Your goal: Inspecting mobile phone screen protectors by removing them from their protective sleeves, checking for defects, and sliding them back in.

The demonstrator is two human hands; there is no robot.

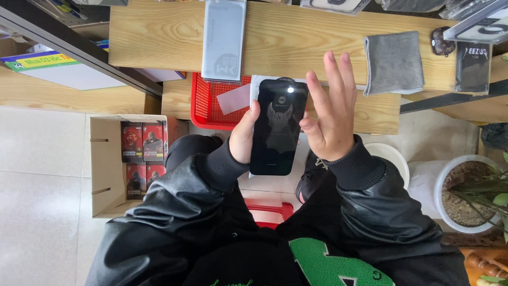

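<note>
My left hand [244, 135] grips a black smartphone [278, 127] by its left edge and holds it upright in front of me; the dark glossy screen shows a faint winged emblem and a spot of reflected light. A white sheet or backing peeks out behind the phone's top. My right hand [329, 108] is beside the phone's right edge, palm toward it, fingers stretched up and apart, its thumb near or touching the edge. Both arms wear black leather-look sleeves.
A wooden bench [159, 37] holds a grey cloth [394, 62], a long grey packet [224, 37] and black packets [472, 66]. A red basket [211, 106] sits on the lower shelf. A cardboard box of small red boxes [121, 164] stands left, white plant pots [465, 196] right.
</note>
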